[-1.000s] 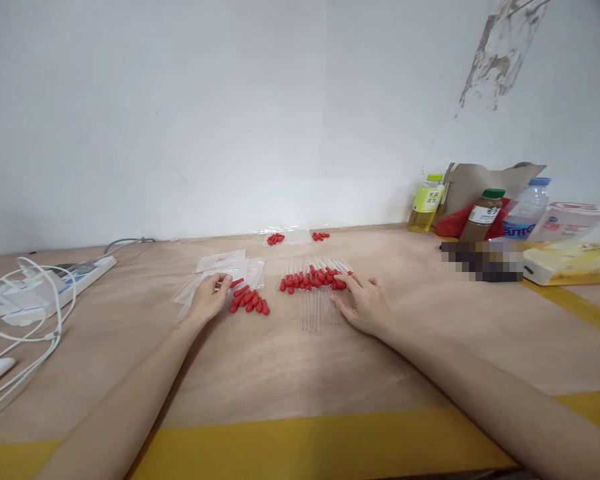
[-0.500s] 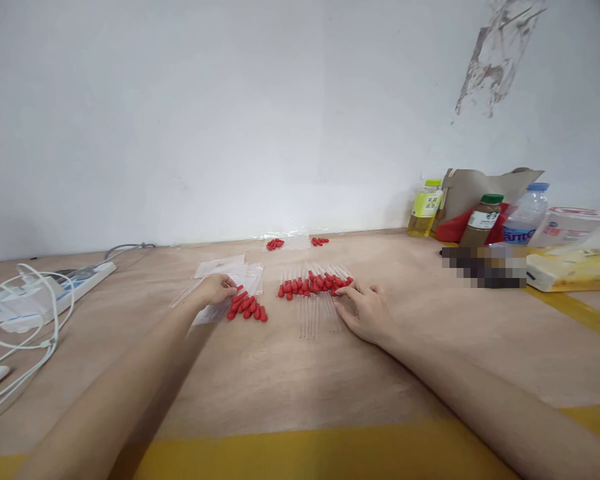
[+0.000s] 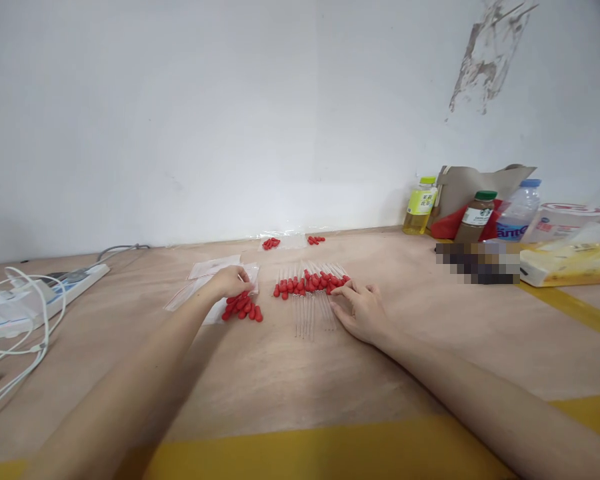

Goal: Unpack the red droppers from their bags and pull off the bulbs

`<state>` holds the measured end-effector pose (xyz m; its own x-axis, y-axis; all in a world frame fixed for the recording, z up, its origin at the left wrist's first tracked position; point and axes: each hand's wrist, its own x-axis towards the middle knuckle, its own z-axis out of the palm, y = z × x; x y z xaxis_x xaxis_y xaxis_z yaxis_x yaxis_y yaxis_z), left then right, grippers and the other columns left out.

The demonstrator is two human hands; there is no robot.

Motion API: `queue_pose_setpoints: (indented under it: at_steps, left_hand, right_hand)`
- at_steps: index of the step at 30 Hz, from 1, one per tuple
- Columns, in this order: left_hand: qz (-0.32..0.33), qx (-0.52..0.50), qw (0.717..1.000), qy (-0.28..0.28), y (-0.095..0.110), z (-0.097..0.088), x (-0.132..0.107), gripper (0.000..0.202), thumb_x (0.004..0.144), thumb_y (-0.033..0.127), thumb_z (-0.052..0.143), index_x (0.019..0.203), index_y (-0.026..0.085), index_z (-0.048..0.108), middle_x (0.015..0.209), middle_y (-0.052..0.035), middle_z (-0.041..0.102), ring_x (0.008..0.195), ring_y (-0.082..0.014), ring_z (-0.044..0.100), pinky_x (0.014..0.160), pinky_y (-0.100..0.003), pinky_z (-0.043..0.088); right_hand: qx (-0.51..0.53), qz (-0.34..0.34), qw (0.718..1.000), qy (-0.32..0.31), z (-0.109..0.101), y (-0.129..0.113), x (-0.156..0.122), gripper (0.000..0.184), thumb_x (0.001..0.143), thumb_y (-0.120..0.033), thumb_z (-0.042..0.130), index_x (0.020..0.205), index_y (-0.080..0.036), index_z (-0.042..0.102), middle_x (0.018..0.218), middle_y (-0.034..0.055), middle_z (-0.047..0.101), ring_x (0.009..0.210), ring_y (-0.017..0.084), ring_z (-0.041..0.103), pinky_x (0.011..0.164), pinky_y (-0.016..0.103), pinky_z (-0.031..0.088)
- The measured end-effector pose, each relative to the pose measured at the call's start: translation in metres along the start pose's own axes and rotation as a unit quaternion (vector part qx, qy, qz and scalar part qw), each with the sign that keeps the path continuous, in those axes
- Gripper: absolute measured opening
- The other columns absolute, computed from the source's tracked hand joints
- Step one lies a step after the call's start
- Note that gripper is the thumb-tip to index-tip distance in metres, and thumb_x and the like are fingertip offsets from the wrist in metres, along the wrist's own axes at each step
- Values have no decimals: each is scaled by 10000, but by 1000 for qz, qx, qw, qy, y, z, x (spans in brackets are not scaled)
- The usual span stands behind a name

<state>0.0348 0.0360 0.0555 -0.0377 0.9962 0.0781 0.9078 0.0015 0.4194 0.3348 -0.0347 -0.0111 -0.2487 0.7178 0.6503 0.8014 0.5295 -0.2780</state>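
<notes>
A row of glass droppers with red rubber bulbs lies on the wooden table in front of me. My right hand rests flat at the right end of that row, fingers spread and touching the droppers. A loose heap of red bulbs lies to the left. My left hand hovers over that heap with its fingers curled down, pinching at the bulbs; what it holds is hidden. Small clear zip bags lie under and behind the left hand.
More red bulbs in clear plastic lie by the wall. A power strip and white cables sit at the left. Bottles, a paper bag and a tissue pack crowd the right. Yellow tape marks the table's near edge.
My left hand has slid rightward from the zip bags onto the heap of loose bulbs. The right hand has stayed at the dropper row. The view has shifted slightly.
</notes>
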Motion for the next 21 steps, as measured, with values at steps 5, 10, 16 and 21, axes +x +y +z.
queue_pose_setpoints:
  at_steps: [5, 10, 16, 21]
  left_hand:
    - [55, -21, 998, 0, 23, 11, -2, 262, 574, 456, 614, 638, 204, 582, 609, -8, 621, 550, -178, 571, 499, -256, 387]
    - [197, -7, 980, 11, 52, 30, -6, 370, 558, 537, 642, 707, 200, 614, 766, -33, 620, 733, -214, 573, 641, -295, 406]
    - [268, -9, 963, 21, 56, 45, -4, 294, 566, 433, 691, 719, 203, 591, 762, -20, 631, 713, -198, 566, 634, -280, 398]
    - [234, -37, 969, 69, 51, 44, -13, 202, 717, 352, 566, 842, 193, 572, 750, -19, 631, 700, -172, 584, 642, -273, 421]
  right_hand:
    - [-13, -2, 1000, 3, -1, -1, 0, 164, 795, -264, 494, 909, -217, 602, 907, 40, 579, 837, 153, 551, 757, 311, 285]
    - [-13, -5, 1000, 4, 0, 1, 0, 157, 787, -263, 499, 903, -221, 597, 909, 41, 578, 839, 159, 547, 765, 314, 287]
    - [9, 3, 1000, 0, 1, 1, 0, 146, 783, -260, 505, 891, -220, 596, 899, 47, 578, 845, 172, 541, 789, 338, 275]
    - [21, 3, 1000, -2, 2, 1, 0, 139, 788, -249, 501, 881, -217, 600, 901, 44, 576, 865, 168, 541, 792, 339, 289]
